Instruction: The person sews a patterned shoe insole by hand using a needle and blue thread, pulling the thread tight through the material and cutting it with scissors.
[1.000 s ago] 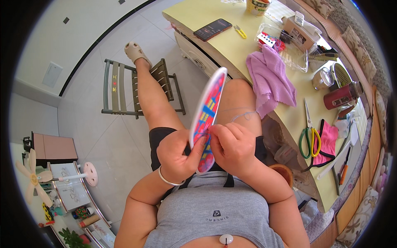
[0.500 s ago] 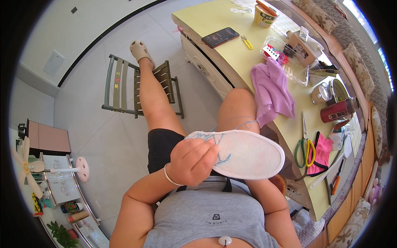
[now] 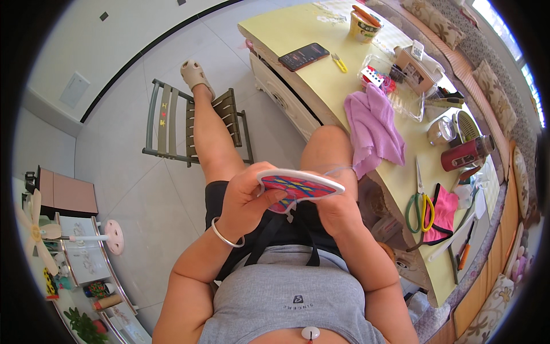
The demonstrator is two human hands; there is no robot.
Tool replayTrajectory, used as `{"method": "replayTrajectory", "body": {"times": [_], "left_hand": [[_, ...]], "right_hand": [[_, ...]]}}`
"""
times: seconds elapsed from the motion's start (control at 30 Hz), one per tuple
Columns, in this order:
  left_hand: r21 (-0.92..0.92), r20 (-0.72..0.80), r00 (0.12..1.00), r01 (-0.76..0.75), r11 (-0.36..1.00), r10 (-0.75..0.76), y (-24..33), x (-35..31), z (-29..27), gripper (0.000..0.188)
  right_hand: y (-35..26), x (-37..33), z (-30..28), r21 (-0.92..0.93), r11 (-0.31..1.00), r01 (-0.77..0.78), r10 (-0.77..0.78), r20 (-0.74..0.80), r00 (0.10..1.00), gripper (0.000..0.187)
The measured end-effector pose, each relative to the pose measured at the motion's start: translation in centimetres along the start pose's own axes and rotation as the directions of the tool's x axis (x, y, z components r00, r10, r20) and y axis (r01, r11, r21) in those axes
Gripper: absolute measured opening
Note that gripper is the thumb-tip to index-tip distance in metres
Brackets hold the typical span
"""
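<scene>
Above the person's black shorts (image 3: 286, 236), a tilted insole (image 3: 301, 185) shows its colored pattern. The left hand (image 3: 243, 198) has its grip pinching one end, thumb on the patterned face; the right hand (image 3: 337, 213) is at the opposite end, fingers hidden, its grip indeterminable. Right: towel (image 3: 375, 126) and scissors (image 3: 421, 192) on the table (image 3: 329, 86).

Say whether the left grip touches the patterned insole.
Touching: the head view shows the left grip holding the insole, its thumb across the patterned face.

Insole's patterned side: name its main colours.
The insole shows pinkish red, blue and yellow; best seen in the head view.
</scene>
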State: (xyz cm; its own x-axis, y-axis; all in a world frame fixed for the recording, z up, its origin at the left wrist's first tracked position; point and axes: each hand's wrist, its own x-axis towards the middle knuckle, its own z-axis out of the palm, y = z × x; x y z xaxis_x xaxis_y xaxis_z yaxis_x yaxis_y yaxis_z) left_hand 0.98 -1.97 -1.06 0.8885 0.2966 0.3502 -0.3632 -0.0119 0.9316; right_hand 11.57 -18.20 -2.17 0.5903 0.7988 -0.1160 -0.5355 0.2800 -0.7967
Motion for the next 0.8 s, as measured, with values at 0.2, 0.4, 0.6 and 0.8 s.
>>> {"method": "replayTrajectory", "body": {"times": [0.2,0.4,0.6,0.8], "left_hand": [[-0.077,0.084,0.982,0.178,0.981,-0.171,0.9,0.0,-0.2,0.023],[0.141,0.281,0.959,-0.09,0.986,0.047,1.2,0.0,-0.6,0.024],[-0.484,0.025,0.969,0.228,0.845,-0.247,2.4,-0.1,-2.0,0.033],[-0.68,-0.036,0.952,0.201,0.706,-0.305,2.0,0.5,-2.9,0.032]], "right_hand": [[-0.9,-0.1,1.5,0.287,0.938,-0.193,0.167,0.112,0.98,0.021],[-0.6,2.0,0.1,-0.042,0.995,-0.093,0.086,-0.15,0.985,0.013],[-3.2,2.4,-3.9,0.175,0.984,0.034,-0.001,-0.185,0.983,0.008],[-3.2,-0.7,-7.2,0.472,0.882,0.001,-0.004,0.006,1.0,0.014]]}}
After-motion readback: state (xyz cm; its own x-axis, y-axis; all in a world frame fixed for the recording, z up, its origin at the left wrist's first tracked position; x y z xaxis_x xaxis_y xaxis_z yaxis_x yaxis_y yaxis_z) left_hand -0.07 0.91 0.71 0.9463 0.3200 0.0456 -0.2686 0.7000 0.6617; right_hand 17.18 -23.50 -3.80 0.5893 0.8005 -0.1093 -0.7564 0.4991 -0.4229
